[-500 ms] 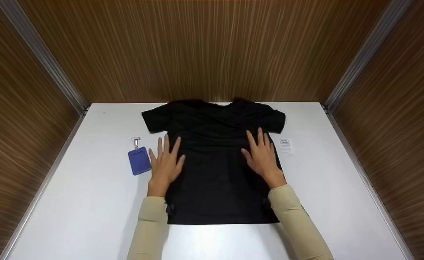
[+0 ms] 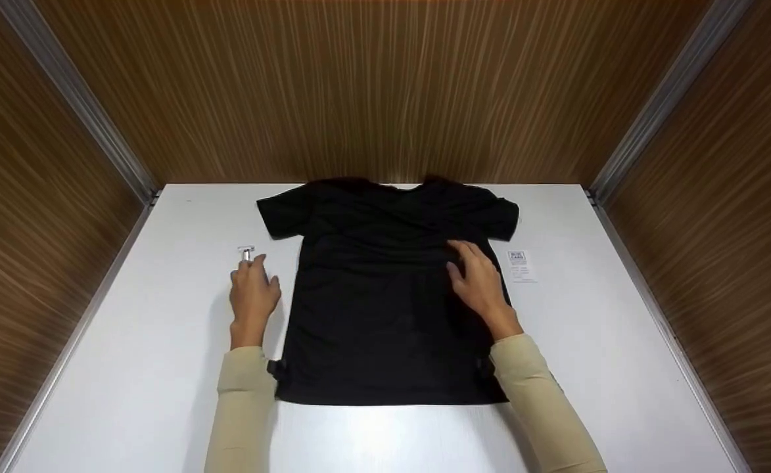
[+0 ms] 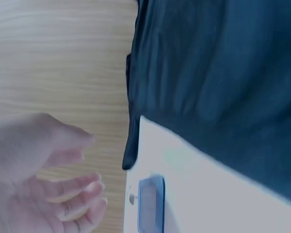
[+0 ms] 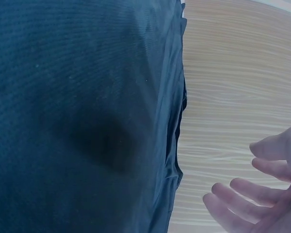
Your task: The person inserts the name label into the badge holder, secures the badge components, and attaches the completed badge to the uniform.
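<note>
A black T-shirt (image 2: 378,315) lies spread flat, collar toward the back wall. My left hand (image 2: 252,299) is raised left of the shirt, over a blue badge holder (image 3: 160,204) that it hides in the head view; only the clear strap and metal clip (image 2: 246,252) show past the fingertips. In the left wrist view the fingers are loosely bent, apart from the holder, and hold nothing. Above the right side of the shirt, my right hand (image 2: 480,279) hovers with relaxed, slightly bent fingers, also holding nothing.
A small white printed card (image 2: 522,267) lies right of the shirt on the white table (image 2: 622,368). Wood-grain panels (image 2: 372,92) enclose the table at the back and both sides, with metal strips along their corners.
My left hand has moved left off the shirt's edge to above the badge holder, its spread fingers drawing together. My right hand stays near its place, fingers now more bent.
</note>
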Motion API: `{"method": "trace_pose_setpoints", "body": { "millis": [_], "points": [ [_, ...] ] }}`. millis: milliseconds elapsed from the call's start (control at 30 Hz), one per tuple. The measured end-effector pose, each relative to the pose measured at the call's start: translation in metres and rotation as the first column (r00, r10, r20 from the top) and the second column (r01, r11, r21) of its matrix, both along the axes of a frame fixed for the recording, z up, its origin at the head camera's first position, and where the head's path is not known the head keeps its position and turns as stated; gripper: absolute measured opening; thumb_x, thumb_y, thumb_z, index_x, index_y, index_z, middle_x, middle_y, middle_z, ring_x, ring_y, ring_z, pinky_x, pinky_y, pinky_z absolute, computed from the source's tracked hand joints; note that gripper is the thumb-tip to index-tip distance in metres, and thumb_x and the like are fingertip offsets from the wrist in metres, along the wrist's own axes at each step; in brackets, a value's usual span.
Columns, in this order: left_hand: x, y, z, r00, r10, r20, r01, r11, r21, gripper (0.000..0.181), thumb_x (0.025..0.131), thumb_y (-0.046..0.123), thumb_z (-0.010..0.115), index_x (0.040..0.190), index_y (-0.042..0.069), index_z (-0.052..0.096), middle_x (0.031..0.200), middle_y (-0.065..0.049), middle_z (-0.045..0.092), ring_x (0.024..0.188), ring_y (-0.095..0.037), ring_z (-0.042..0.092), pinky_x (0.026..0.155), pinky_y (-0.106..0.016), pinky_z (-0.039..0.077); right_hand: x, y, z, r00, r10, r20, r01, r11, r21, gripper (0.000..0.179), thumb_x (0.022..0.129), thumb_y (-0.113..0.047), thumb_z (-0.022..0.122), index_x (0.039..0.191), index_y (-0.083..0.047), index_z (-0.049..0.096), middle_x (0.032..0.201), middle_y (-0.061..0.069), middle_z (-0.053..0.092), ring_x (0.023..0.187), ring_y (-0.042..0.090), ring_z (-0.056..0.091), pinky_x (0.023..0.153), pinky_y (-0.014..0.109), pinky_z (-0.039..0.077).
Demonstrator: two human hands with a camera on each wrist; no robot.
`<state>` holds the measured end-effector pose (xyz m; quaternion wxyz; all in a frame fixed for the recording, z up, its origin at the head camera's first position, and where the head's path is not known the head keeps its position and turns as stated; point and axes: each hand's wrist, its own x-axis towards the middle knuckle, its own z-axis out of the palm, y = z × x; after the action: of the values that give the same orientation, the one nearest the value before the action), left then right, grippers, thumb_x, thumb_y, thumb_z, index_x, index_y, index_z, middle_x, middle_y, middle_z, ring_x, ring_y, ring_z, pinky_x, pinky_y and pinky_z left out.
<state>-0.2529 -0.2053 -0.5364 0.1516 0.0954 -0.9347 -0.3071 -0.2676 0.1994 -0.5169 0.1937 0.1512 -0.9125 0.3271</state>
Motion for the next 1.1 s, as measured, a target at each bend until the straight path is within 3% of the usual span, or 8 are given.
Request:
{"method": "trace_pose_setpoints", "body": {
  "millis": [133,400,800,1100],
  "points": [
    [0.0,-0.011,0.001,0.996,0.048,0.073,-0.047,0.999,-0.02,0.05,0.092,0.008,0.067,0.14,-0.004,0.058,0.129,-0.036,0.057,0.115,-0.053,0.053,0.091,-0.066,0.049,0.0,-0.001,0.001,1.0,0.002,0.009,-0.002,1.0,-0.012,0.038,0.098,-0.007,0.066,0.136,-0.003,0.064,0.136,0.018,0.065,0.107,0.039,0.071,0.09,0.051,0.058],
    [-0.001,-0.025,-0.003,0.977,0.085,0.196,-0.079,0.996,-0.04,0.053,0.092,0.016,0.07,0.138,-0.007,0.056,0.126,-0.038,0.053,0.12,-0.055,0.049,0.093,-0.071,0.047,0.002,-0.005,-0.003,1.0,-0.005,0.022,0.005,1.0,-0.021,0.037,0.096,-0.005,0.067,0.134,-0.004,0.065,0.134,0.018,0.066,0.105,0.039,0.072,0.085,0.053,0.058],
    [-0.003,-0.031,-0.007,0.94,0.123,0.318,-0.13,0.992,0.001,0.064,0.087,0.025,0.077,0.132,-0.011,0.052,0.126,-0.042,0.052,0.12,-0.06,0.053,0.096,-0.068,0.048,0.004,-0.007,-0.005,0.999,-0.027,0.026,0.027,0.999,-0.018,0.04,0.094,-0.001,0.068,0.133,-0.005,0.066,0.134,0.017,0.067,0.104,0.036,0.073,0.083,0.052,0.059],
    [-0.006,-0.035,-0.007,0.917,0.124,0.38,-0.165,0.983,0.079,0.088,0.086,0.027,0.08,0.15,-0.01,0.034,0.136,-0.043,0.046,0.129,-0.058,0.046,0.104,-0.066,0.045,0.003,-0.007,-0.006,0.999,-0.029,0.023,0.029,1.0,-0.004,0.041,0.093,0.0,0.069,0.133,-0.006,0.065,0.134,0.016,0.067,0.103,0.035,0.073,0.081,0.052,0.059]
  ]
}}
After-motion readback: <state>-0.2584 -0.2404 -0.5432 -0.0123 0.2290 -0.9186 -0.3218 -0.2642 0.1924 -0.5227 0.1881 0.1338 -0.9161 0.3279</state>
